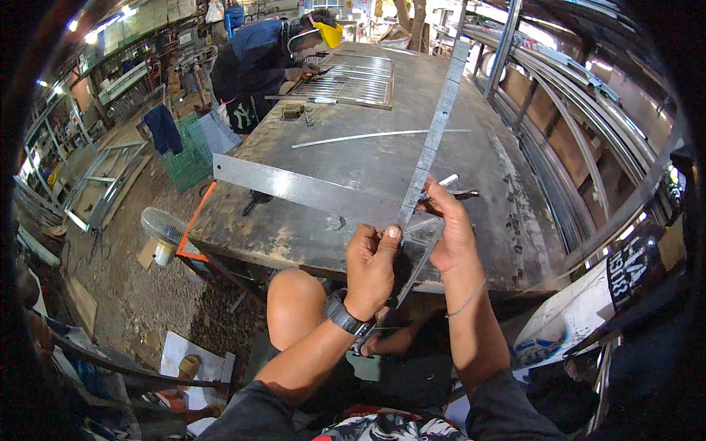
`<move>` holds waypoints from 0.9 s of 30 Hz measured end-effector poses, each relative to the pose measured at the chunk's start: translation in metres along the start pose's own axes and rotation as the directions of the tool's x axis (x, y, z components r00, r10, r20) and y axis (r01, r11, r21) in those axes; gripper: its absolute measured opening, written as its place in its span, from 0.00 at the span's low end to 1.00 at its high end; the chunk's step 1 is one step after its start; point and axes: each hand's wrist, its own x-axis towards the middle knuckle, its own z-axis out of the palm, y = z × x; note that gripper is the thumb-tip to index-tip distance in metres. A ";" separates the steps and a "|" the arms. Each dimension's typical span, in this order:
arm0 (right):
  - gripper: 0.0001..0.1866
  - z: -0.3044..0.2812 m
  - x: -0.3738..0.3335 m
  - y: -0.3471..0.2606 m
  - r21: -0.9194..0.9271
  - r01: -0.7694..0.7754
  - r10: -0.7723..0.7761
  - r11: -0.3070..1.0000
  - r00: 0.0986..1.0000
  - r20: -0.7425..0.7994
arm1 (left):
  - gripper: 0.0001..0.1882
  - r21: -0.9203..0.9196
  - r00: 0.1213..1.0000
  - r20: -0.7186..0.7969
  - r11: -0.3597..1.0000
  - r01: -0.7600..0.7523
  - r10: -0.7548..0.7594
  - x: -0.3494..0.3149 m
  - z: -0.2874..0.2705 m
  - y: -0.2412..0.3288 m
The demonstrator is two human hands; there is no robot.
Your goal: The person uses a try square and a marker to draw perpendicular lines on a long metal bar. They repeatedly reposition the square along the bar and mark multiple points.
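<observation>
My left hand [371,266] is closed with its thumb pressed on a long narrow metal bar [434,136], which has dark cross lines along it. The bar rises toward the far right, and its near end shows below my hands. Across it lies a wide flat metal blade [287,184] with a hole in its left end, like the blade of a large square. My right hand [454,228] is closed round the bar from the right, close to where bar and blade cross. Just beyond its fingers show a white stick-shaped piece [448,180] and a black-handled tool [465,195].
A dark workbench [353,158] carries a thin metal strip [382,137], a tape measure [293,111] and a metal grille [360,79]. A co-worker [254,62] bends over the grille. A fan [163,229] stands left; racked metal lengths [588,125] line the right.
</observation>
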 end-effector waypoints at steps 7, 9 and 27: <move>0.12 0.000 0.001 0.000 0.058 -0.023 0.023 0.998 1.000 0.001 | 0.14 -0.016 1.000 -0.010 1.000 0.006 -0.006 0.000 0.002 0.000; 0.13 -0.002 0.001 0.000 0.081 -0.025 0.026 0.996 1.000 -0.003 | 0.12 -0.060 0.999 -0.003 0.998 0.034 -0.034 0.001 0.000 0.000; 0.13 -0.001 -0.001 0.002 0.030 -0.009 0.007 1.000 0.999 0.048 | 0.07 -0.059 0.998 0.044 0.997 0.043 -0.040 0.003 -0.006 -0.010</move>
